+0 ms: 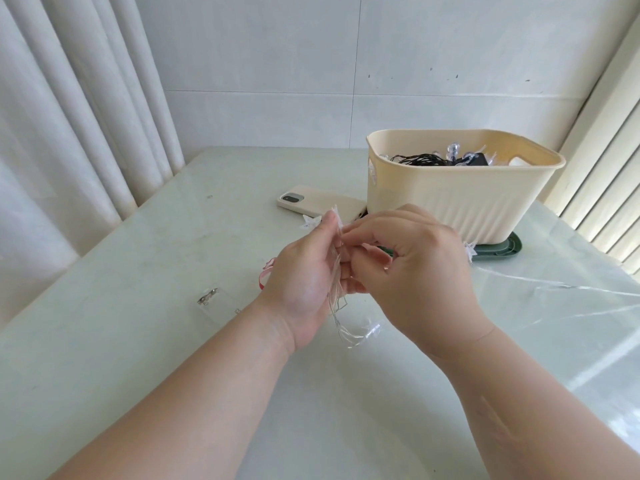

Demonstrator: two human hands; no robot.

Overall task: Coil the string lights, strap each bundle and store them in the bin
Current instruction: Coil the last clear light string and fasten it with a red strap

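Observation:
My left hand [304, 271] grips a coil of thin clear-wire string lights [341, 320] with small clear star bulbs; loops hang below my palm. My right hand [422, 268] pinches the wire at the top of the coil, close against the left fingers. A loose strand of the same wire trails right across the table [568, 289]. The clear battery box [213, 301] lies on the table left of my left wrist. A cream ribbed bin [460, 202] stands behind my hands, holding a black-wire light bundle [422, 159] and clear bulbs. A pink strap [265, 275] peeks out behind my left hand.
A phone in a cream case [318, 204] lies face down left of the bin. A dark green lid [498, 249] sits under the bin. White curtains hang at the left, blinds at the right, a tiled wall behind the pale glossy table [138, 258].

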